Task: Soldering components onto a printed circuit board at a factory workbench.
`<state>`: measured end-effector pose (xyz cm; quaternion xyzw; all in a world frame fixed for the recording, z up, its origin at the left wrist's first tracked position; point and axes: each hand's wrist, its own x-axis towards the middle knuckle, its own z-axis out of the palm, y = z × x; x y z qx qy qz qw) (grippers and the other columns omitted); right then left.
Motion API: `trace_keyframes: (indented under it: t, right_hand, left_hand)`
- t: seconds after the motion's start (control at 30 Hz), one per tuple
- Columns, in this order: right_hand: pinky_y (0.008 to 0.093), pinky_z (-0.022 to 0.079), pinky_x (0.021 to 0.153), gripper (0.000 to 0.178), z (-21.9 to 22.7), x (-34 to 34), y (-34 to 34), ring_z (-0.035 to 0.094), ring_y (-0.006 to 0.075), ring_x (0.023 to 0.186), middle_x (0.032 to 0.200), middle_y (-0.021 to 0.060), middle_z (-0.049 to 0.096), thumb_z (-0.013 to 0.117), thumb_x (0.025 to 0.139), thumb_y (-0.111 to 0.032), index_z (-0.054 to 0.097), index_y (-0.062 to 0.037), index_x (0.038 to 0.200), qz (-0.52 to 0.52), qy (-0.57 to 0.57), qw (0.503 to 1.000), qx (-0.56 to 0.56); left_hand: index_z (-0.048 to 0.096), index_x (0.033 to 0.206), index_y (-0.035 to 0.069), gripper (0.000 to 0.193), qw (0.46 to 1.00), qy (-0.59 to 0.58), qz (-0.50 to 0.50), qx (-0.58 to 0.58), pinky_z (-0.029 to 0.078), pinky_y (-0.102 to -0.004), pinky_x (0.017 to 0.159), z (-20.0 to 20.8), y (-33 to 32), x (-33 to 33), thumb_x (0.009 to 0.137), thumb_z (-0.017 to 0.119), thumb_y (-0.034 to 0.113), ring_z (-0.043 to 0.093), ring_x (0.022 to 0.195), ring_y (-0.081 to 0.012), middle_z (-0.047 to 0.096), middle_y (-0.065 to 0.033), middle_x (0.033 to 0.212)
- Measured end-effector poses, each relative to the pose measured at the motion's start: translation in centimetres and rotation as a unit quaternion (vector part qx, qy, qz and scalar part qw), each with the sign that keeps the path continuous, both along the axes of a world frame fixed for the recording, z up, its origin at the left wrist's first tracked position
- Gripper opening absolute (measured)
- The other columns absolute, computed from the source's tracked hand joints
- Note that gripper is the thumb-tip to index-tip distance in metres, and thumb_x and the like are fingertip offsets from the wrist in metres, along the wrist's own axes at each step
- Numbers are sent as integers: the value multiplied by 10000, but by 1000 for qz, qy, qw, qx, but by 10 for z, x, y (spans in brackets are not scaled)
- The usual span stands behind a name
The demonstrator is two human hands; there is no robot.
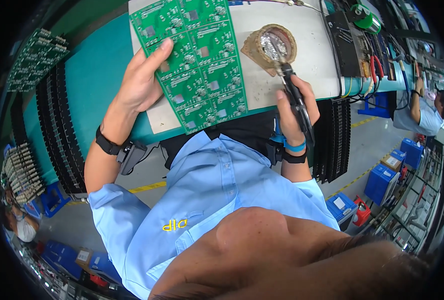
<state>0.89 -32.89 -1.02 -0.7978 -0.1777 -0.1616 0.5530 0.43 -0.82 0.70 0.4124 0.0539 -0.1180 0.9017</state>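
My left hand point(141, 82) grips a large green circuit board panel point(202, 65) by its left edge. The thumb lies on the panel's face and the other fingers are behind it. My right hand point(297, 107) is closed round a black-handled soldering tool point(298, 100) with a slim metal tip. That tip points down into a round, brown-stained pot point(291, 37) holding silvery metal, which looks like solder. Whether the tip touches the metal I cannot tell. The panel is tilted above the bench, left of the pot.
A white sheet point(322, 75) covers part of the teal bench top point(94, 65). Black slotted racks point(57, 125) stand at both sides. More green boards point(37, 60) are at the far left. At right are a green solder spool point(366, 19), red-handled pliers point(377, 67) and cables. Other people work further off.
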Motion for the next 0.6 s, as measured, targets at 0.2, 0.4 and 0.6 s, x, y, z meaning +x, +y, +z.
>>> trace_keyframes:
  t: [0.2,0.4,0.6]
  right_hand:
    - [308,518,850,429,-1,0,0,628,158,926,1069,162,643,690,847,67,569,47,1258,9,46,997,-53]
    - [356,522,822,515,1,-6,6,622,233,912,1025,174,630,742,809,12,536,28,1281,80,-50,995,28]
    - [383,521,797,514,14,-15,33,608,284,887,994,177,623,779,769,-35,548,19,1225,173,-73,982,8]
  left_hand:
    - [402,1459,32,439,984,-32,-40,-173,479,-422,1064,1,-1,2,1087,384,263,548,1292,-258,528,-137,1431]
    - [409,1452,40,437,989,-48,-54,-127,481,-395,1046,-3,0,2,1087,400,281,562,1262,-228,546,-104,1408]
    - [446,1418,50,409,993,-12,-29,116,500,-361,1013,1,5,0,1073,467,269,592,1200,-179,582,-74,1352]
